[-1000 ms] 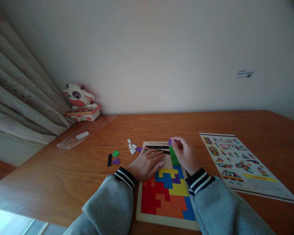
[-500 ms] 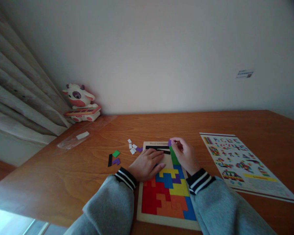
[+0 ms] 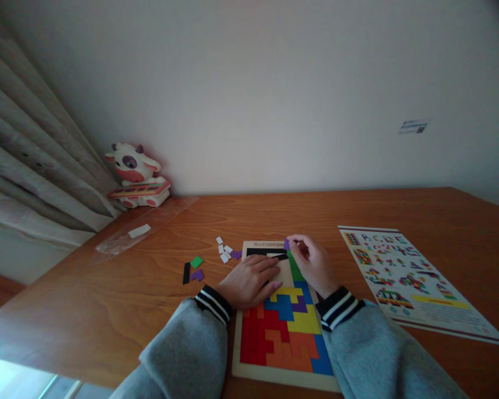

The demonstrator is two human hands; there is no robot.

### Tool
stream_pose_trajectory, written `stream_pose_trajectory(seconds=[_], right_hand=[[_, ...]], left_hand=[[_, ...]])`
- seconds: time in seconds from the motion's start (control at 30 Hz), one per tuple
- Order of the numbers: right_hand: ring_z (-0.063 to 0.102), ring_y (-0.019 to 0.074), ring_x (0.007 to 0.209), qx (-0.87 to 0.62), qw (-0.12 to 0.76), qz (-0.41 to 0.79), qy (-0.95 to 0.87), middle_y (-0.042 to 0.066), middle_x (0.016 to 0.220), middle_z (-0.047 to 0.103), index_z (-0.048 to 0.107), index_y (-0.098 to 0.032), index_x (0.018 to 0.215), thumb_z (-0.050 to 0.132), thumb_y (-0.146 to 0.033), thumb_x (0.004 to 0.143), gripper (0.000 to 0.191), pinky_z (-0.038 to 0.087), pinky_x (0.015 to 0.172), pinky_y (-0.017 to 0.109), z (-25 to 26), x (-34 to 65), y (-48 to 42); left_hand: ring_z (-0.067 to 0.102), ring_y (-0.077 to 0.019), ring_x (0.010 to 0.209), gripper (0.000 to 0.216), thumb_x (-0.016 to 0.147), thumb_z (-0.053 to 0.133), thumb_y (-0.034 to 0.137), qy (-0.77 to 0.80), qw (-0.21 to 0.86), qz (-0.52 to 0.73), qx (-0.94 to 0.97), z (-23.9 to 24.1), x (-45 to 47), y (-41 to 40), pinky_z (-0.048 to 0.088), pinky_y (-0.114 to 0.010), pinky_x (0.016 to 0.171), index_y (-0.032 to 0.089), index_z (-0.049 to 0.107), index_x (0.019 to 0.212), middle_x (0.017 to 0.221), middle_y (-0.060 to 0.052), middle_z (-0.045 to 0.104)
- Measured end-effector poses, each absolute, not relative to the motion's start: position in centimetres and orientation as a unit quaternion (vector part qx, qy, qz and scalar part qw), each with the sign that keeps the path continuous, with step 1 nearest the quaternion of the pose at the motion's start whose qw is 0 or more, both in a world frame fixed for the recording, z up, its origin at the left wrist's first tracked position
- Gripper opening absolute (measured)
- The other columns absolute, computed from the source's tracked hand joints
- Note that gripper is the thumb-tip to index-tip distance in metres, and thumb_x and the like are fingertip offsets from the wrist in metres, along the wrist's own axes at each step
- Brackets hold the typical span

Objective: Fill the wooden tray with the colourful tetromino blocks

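A wooden puzzle board [image 3: 286, 380] lies before me, its lower part filled with red, orange, blue and yellow pieces. Across the board's left side rests my left hand [image 3: 251, 280], palm down with fingers stretched out. Its fingertips touch a black strip piece [image 3: 281, 256] lying askew near the top. Another black strip [image 3: 258, 251] runs along the top edge. At the upper right corner, my right hand [image 3: 312, 263] pinches a small purple puzzle piece [image 3: 286, 244] between thumb and fingers. A green piece [image 3: 295, 269] sits just below it, partly covered by that hand.
Left of the board lie several white squares [image 3: 225, 256], a purple piece [image 3: 236, 254], a green square [image 3: 197, 262], a black strip [image 3: 186, 272] and another purple piece [image 3: 197, 275]. A printed sheet [image 3: 419, 288] lies right. Plastic wrap [image 3: 120, 241] and a cow toy [image 3: 138, 174] are farther left.
The black strip under my left fingertips has shifted slightly, its right end now higher. My right hand stays at the corner with the purple piece.
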State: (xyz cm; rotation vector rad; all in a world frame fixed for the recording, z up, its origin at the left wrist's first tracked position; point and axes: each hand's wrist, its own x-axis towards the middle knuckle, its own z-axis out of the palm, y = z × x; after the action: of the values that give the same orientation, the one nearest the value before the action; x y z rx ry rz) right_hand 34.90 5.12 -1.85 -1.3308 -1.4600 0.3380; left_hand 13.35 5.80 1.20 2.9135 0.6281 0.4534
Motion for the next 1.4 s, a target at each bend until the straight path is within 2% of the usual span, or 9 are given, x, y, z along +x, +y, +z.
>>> stream_pose_trajectory(seconds=[0.27,0.37,0.53,0.6,0.7,0.83,1.0,1.23,1.4], right_hand=[[0.065,0.0187,0.074,-0.564,0.532,0.142,-0.616,0.007,0.092,0.072,0.065,-0.02,0.1,0.051,-0.041,0.094,0.026,0.052,0.068,0.033,-1.9,34.9,5.1],[0.064,0.0182,0.072,-0.565,0.521,0.142,-0.623,0.007,0.092,0.072,0.065,-0.02,0.101,0.051,-0.039,0.094,0.024,0.051,0.067,0.033,-2.1,35.0,5.2],[0.066,0.0188,0.079,-0.528,0.47,0.176,-0.685,0.006,0.098,0.073,0.065,-0.021,0.107,0.053,-0.029,0.092,0.021,0.053,0.074,0.033,-2.1,34.8,4.8],[0.066,0.0183,0.078,-0.496,0.429,0.193,-0.73,0.005,0.093,0.073,0.067,-0.022,0.102,0.055,-0.024,0.089,0.018,0.054,0.074,0.033,-1.8,34.5,4.5],[0.066,0.0194,0.08,-0.463,0.382,0.158,-0.784,0.005,0.087,0.072,0.07,-0.022,0.091,0.057,-0.023,0.088,0.013,0.053,0.077,0.034,-1.4,34.2,4.3],[0.067,0.0218,0.095,-0.466,0.394,0.073,-0.789,0.007,0.099,0.074,0.071,-0.022,0.099,0.056,-0.023,0.091,0.017,0.052,0.088,0.039,-1.3,34.6,4.5],[0.07,0.0216,0.092,-0.447,0.334,0.044,-0.829,0.006,0.101,0.077,0.073,-0.025,0.105,0.055,-0.022,0.092,0.023,0.052,0.088,0.039,-1.2,35.6,4.5],[0.071,0.0209,0.082,-0.449,0.287,0.069,-0.843,0.006,0.09,0.077,0.076,-0.025,0.094,0.056,-0.028,0.092,0.02,0.053,0.085,0.037,-0.4,35.4,3.9],[0.07,0.0252,0.099,-0.457,0.273,0.051,-0.845,0.009,0.108,0.076,0.075,-0.024,0.102,0.056,-0.028,0.093,0.021,0.053,0.092,0.043,-0.6,35.1,3.9]], left_hand=[[0.046,-0.0247,0.137,0.044,0.103,0.038,0.038,0.21,0.086,0.138,0.964,1.3,13.3,5.7,0.031,-0.047,0.119,0.016,0.049,0.139,0.144,-0.013,0.053],[0.045,-0.0257,0.137,0.042,0.102,0.041,0.038,0.217,0.08,0.152,0.961,1.4,13.3,5.7,0.034,-0.047,0.117,0.017,0.051,0.137,0.144,-0.012,0.053],[0.058,-0.0245,0.12,0.035,0.1,0.046,0.034,0.3,0.06,0.22,0.926,0.9,13.1,6.3,0.047,-0.044,0.105,0.016,0.06,0.126,0.127,-0.012,0.065],[0.06,-0.0249,0.117,0.032,0.099,0.047,0.033,0.324,0.052,0.234,0.915,0.6,13.0,6.6,0.049,-0.045,0.102,0.017,0.063,0.122,0.124,-0.012,0.066],[0.06,-0.0248,0.116,0.032,0.099,0.047,0.033,0.336,0.046,0.234,0.911,0.1,12.8,6.9,0.049,-0.045,0.102,0.017,0.064,0.12,0.124,-0.011,0.066],[0.058,-0.025,0.118,0.034,0.1,0.046,0.035,0.33,0.037,0.215,0.918,0.0,12.8,6.9,0.048,-0.045,0.103,0.017,0.064,0.123,0.127,-0.01,0.065],[0.058,-0.0253,0.118,0.035,0.101,0.044,0.037,0.334,0.026,0.197,0.921,0.1,12.8,6.8,0.048,-0.046,0.102,0.018,0.065,0.122,0.127,-0.011,0.066],[0.059,-0.025,0.117,0.034,0.1,0.045,0.037,0.329,0.024,0.205,0.922,0.0,12.8,6.8,0.049,-0.046,0.1,0.018,0.066,0.12,0.125,-0.011,0.066],[0.059,-0.0253,0.117,0.033,0.1,0.046,0.037,0.326,0.019,0.205,0.923,-0.1,12.9,6.8,0.049,-0.045,0.101,0.017,0.066,0.117,0.124,-0.011,0.067]])
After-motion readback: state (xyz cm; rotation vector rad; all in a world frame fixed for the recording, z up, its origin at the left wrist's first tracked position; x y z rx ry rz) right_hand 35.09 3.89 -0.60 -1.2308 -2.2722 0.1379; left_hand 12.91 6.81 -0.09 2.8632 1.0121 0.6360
